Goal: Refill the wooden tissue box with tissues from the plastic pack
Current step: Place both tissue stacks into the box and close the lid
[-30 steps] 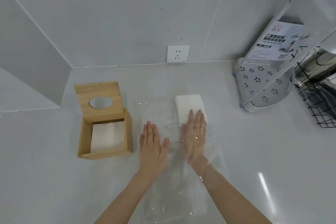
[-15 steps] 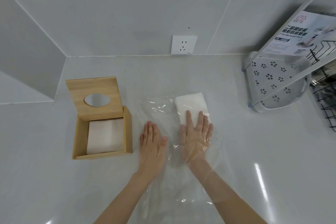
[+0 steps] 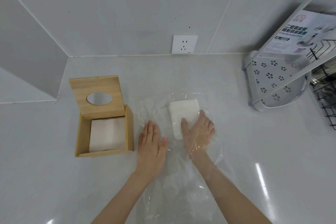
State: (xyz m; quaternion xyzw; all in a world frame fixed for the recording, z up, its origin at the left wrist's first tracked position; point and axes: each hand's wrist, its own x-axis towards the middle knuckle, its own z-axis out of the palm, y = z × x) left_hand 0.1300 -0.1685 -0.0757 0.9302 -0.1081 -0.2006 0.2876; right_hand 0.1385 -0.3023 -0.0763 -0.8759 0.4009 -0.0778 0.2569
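Note:
The wooden tissue box (image 3: 130,127) stands at the left with its lid (image 3: 98,85) tipped up and back, the oval slot showing. A low layer of white tissues (image 3: 107,134) lies inside. A clear plastic pack (image 3: 181,187) lies flat on the counter in front of me. My right hand (image 3: 199,132) is inside the pack and grips the white tissue stack (image 3: 181,111), thumb on its left side, fingers round its right edge. My left hand (image 3: 151,143) presses flat on the pack's left part, fingers straight, between the box and the stack.
A white perforated corner shelf (image 3: 272,82) with a printed label lies at the right, and a black wire rack (image 3: 325,100) beyond it. A wall socket (image 3: 184,44) sits on the back wall. The counter ends at the walls behind and to the left.
My right hand, flat over the stack's near end before, has slid to the stack's right side and curled round it. The left hand has stayed flat on the pack.

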